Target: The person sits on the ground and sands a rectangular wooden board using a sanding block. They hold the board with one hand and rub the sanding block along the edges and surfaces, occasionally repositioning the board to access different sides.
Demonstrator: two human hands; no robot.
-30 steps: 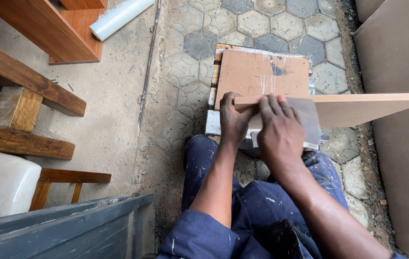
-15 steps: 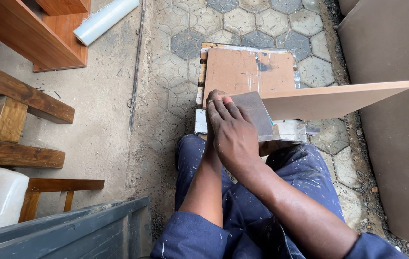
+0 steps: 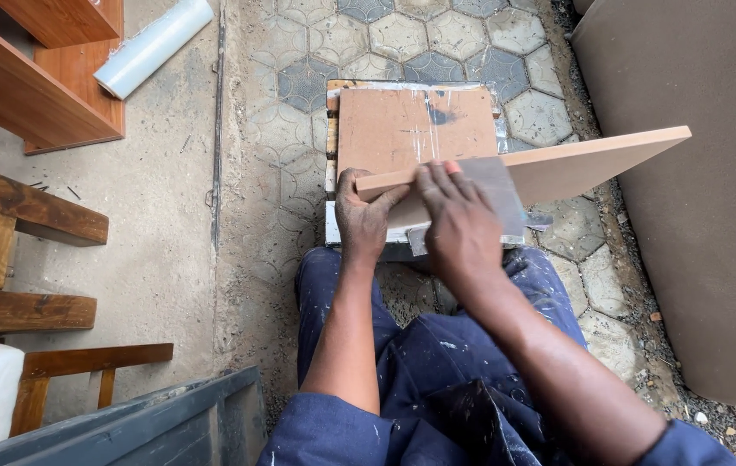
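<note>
Our right hand (image 3: 463, 226) lies with its fingers (image 3: 441, 183) stretched nearly flat and close together, pressing a grey sheet of sandpaper (image 3: 493, 194) against the near face of the thin board (image 3: 558, 168); nothing is pinched here, the sheet is only held down under the palm and fingertips. Our left hand (image 3: 363, 216) is curled around the board's left end, thumb up along the edge and fingers wrapped behind it (how tightly, we cannot quite tell), steadying it on edge. Compared with half a second ago, our right hand has slid rightward along the board: then it sat over the left hand and hid it, now the two hands are side by side and the left one shows in full. A second ago they also lay side by side, so we judge this to be a back-and-forth rubbing stroke along the face, with the sanding under way rather than finished. The board itself has stayed where it was, standing on its long edge and running up to the right, its lower left end resting on the square block (image 3: 415, 129) topped with brown board that sits on the hexagonal paving (image 3: 437, 43) just in front of our knees. Farther off to the left lie wooden furniture parts (image 3: 22, 95) and a roll of clear film (image 3: 152, 47); a large brown panel (image 3: 696, 216) lies on the right.
</note>
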